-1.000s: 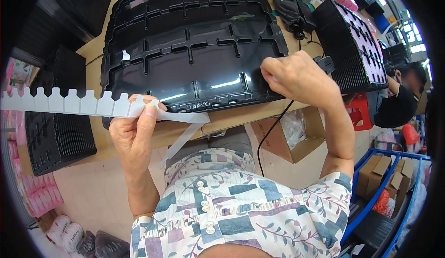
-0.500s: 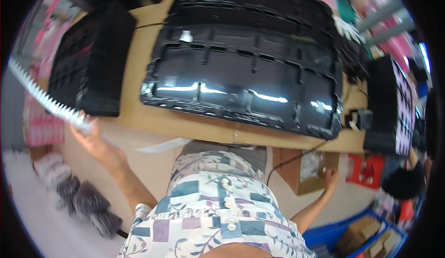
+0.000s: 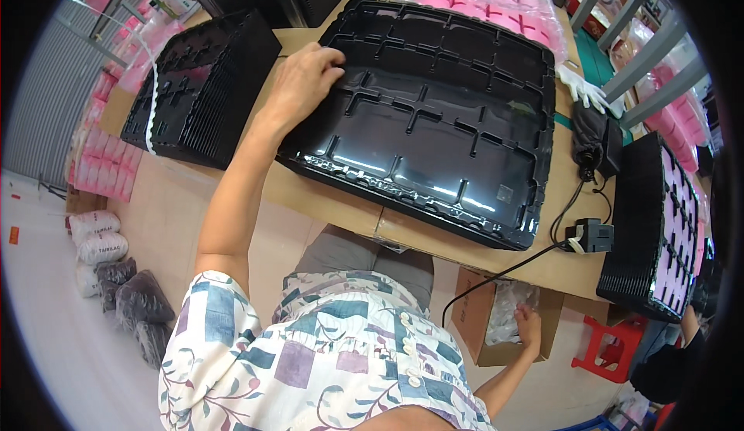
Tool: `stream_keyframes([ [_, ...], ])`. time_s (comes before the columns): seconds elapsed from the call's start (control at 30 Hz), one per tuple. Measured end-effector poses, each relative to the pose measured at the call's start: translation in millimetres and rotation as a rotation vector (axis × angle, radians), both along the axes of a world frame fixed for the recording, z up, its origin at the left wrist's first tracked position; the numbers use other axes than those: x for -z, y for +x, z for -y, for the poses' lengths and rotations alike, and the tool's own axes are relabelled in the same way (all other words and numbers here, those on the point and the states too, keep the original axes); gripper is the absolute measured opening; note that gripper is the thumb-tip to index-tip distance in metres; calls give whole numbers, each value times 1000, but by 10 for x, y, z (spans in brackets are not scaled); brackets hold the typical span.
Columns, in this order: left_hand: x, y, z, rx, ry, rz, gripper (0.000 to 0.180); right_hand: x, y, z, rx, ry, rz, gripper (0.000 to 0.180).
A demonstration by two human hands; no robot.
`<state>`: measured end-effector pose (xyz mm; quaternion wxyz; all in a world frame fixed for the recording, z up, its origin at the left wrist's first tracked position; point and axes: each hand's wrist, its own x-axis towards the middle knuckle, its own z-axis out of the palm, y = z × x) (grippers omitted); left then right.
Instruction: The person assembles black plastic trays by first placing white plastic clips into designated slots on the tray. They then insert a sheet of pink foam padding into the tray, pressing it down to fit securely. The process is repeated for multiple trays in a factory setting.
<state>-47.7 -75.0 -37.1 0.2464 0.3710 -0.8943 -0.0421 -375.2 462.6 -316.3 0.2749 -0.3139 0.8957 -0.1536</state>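
My left hand [image 3: 304,82] reaches over the left edge of a glossy black moulded plastic tray [image 3: 434,117], its fingers curled together near the tray's far left part. What they hold, if anything, is hidden. The tray lies on top of a stack of similar trays on a cardboard-covered table. My right hand [image 3: 528,329] hangs low beside the table, over an open cardboard box [image 3: 474,311] with clear plastic film [image 3: 504,315] in it; its fingers are loosely closed and nothing shows in them. A thin white toothed strip [image 3: 155,82] hangs against the stack of black trays [image 3: 246,82] at the left.
Pink goods under clear plastic [image 3: 496,1] lie behind the tray. At the right are a white glove [image 3: 581,86], a black adapter with cables [image 3: 593,236], another tray stack [image 3: 632,222] and a red stool [image 3: 601,353]. Wrapped bundles [image 3: 143,303] lie on the left floor.
My left hand has let go of the white strip and moved right onto the tray, where a small white piece was visible. The view has shifted; my right hand stays low by the box.
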Motion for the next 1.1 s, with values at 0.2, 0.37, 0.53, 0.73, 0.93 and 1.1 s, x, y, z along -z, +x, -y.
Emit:
stream_keyframes([
  [0.2,-86,-204,-204,110,-165,-281,16,-2164,506,269,132,-195,72,28],
  [0.37,-205,-786,-1802,922,54,-568,31,-2718,1236,1304,151,-1266,473,30],
  [0.53,114,-1033,-2480,1121,-47,-621,37,-2533,1348,1672,-106,-1096,-84,28],
  [0.73,-177,-602,-2194,1117,-279,-319,27,-2150,1092,955,213,-836,265,15],
  [0.93,-888,-1335,43,815,-77,64,24,-1449,572,-235,-117,288,-471,20],
  [1.1,-323,-2237,1831,696,58,409,21,-3023,596,1483,-180,-567,-237,21],
])
